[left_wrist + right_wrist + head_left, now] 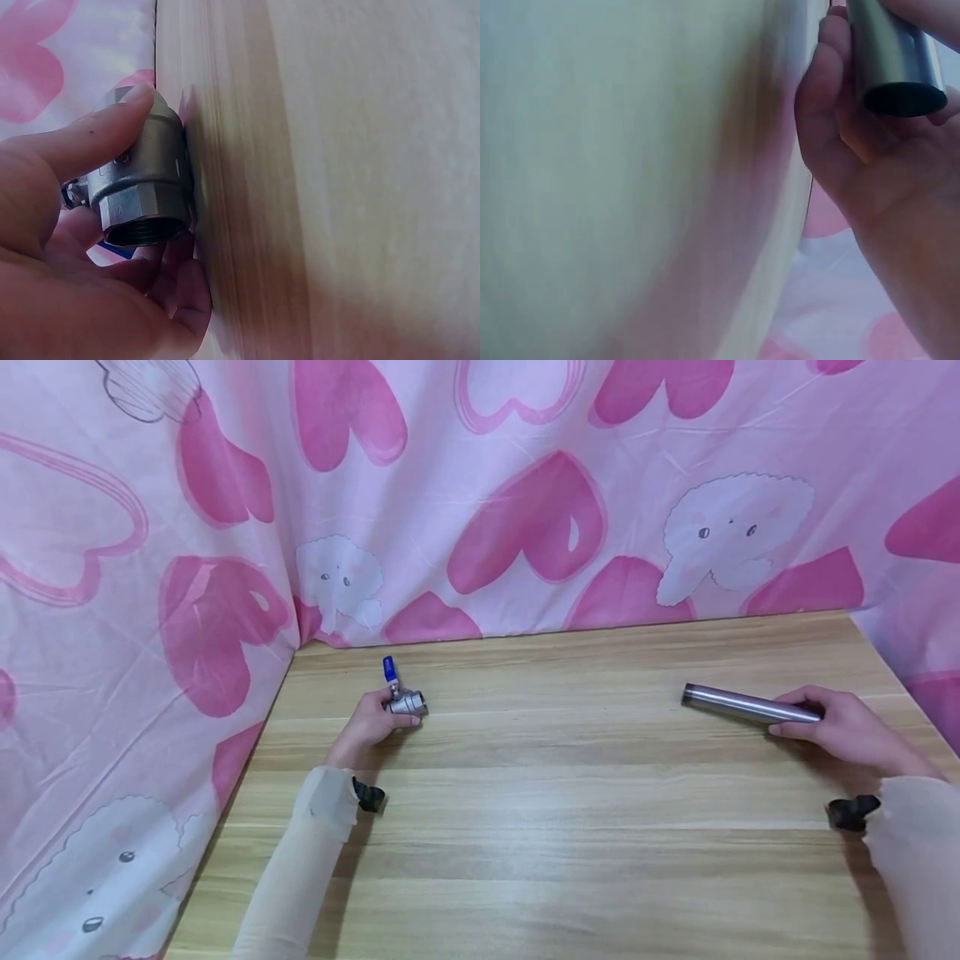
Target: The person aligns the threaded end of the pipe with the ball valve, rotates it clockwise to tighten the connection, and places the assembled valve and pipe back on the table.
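Observation:
On the left of the head view, my left hand (369,720) grips a metal ball valve (408,702) with a blue lever handle (389,670) that points away from me. The left wrist view shows my thumb across the valve body (139,161), its threaded open end facing the camera and fingers curled beneath. Over at the right, my right hand (843,727) holds a straight steel pipe (738,703) by its right end. The pipe's dark far end points left, tilted slightly away. In the right wrist view the near pipe end (896,60) sits between thumb and fingers.
A wood-grain table (525,827) lies under both hands. Behind it and along the left hangs a pink cloth (427,502) with hearts and white cartoon animals. Black wrist straps (369,795) show at the sleeve cuffs.

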Demonstrator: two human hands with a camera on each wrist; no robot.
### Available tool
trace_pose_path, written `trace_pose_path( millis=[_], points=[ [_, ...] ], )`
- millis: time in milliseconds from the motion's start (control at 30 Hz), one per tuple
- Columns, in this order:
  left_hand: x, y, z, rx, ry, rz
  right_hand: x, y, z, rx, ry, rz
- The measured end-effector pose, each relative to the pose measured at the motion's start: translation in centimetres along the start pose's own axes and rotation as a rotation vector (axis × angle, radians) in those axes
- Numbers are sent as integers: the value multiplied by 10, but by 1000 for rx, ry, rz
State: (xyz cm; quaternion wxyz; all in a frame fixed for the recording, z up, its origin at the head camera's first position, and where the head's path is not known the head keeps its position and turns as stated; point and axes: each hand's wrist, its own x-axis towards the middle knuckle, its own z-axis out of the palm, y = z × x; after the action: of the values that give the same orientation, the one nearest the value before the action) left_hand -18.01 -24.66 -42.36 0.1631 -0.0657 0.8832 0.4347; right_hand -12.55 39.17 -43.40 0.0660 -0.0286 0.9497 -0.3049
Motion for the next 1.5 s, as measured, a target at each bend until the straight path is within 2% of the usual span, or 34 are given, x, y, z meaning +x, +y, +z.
trace_pose_path(
  millis=[133, 400, 633, 733, 800, 900, 1167, 1233, 1400, 1500],
  points=[
    [0, -1, -1, -15, -8, -14, -1, -3, 2, 46, -14, 67],
    [1, -4, 0, -49, -10, 4, -2, -8, 4, 138, 14, 86],
    [-5, -6, -5, -111, -15, 57, -2, -12, 11, 327, 41, 135],
    [-9, -3, -7, -161, -10, 52, 1, -13, 16, 373, 72, 136],
    [-10, -1, -7, -189, -11, 45, 3, -14, 19, 441, 87, 151],
    [-12, 1, -6, -224, -14, 38, 5, -17, 22, 520, 112, 151],
    [-11, 1, -5, -288, 0, 72, 8, -28, 23, 557, 164, 106],
    [-11, 2, -5, -298, 5, 86, 9, -29, 25, 659, 169, 96],
    [-11, 7, -4, -296, 28, 110, 11, -31, 31, 997, 174, 89],
    [-10, 10, -4, -284, 48, 120, 15, -33, 35, 1073, 205, 50]
  ],
)
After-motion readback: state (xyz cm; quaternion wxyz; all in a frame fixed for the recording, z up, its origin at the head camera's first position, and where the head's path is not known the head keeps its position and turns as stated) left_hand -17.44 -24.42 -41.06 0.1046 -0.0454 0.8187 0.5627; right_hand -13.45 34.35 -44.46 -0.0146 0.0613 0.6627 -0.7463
